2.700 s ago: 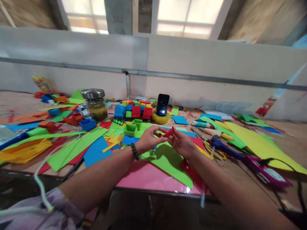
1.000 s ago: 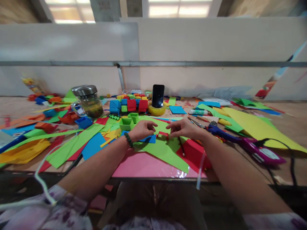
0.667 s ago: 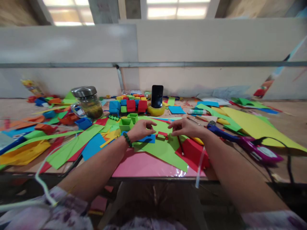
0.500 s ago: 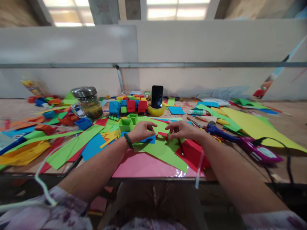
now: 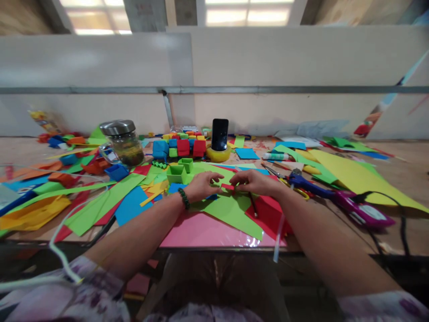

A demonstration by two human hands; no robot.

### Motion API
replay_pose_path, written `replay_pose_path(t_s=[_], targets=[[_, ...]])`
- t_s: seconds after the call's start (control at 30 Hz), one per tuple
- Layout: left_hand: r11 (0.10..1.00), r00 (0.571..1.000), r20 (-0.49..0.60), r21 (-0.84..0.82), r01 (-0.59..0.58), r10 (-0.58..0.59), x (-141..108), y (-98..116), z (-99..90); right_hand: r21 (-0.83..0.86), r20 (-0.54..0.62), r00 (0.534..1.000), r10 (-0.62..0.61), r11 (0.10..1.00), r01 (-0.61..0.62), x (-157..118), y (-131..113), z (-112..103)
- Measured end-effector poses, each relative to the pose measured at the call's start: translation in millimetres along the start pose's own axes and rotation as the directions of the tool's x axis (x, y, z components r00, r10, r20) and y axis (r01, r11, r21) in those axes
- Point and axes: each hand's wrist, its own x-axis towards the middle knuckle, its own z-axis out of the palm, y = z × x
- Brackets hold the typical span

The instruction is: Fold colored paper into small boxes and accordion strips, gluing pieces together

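Observation:
Between my hands is a small red paper piece (image 5: 228, 187), folded or strip-like; its exact shape is hard to make out. My right hand (image 5: 252, 182) pinches its right end. Just left of the piece, my left hand (image 5: 201, 185) has thumb and forefinger apart, with nothing visible between them. Both hands are above a light green paper sheet (image 5: 234, 217). Part of a blue paper sheet (image 5: 174, 188) shows under my left hand. A thin dark stick (image 5: 254, 205), perhaps a pencil or brush, lies below my right hand, partly over red paper (image 5: 270, 210).
Small open green paper boxes (image 5: 176, 174) stand beyond my left hand, with finished paper cubes (image 5: 183, 148) behind. A phone (image 5: 220, 134) rests upright in a yellow tape roll (image 5: 218, 154). A lidded glass jar (image 5: 125, 145) stands left; a purple-and-blue glue gun (image 5: 362, 210) lies right.
The red paper piece has turned or tilted, showing a narrower face. My left hand has shifted slightly right, covering more of the blue paper; my right hand stays nearly in place.

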Motion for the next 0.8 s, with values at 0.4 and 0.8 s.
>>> replay_pose_path(t_s=[0.4, 0.8], targets=[[0.988, 0.998, 0.006, -0.147, 0.055, -0.054, 1.6, -3.6, -8.9, -0.019, 0.016, 0.999, 0.050, 0.999, -0.049, -2.4, -10.2, 1.7], [0.998, 0.997, -0.052, 0.042, 0.056, -0.054, 2.3, 3.3, 5.9, -0.014, -0.093, 0.995, -0.037, 0.999, 0.036, 4.6, -8.0, 12.6]])
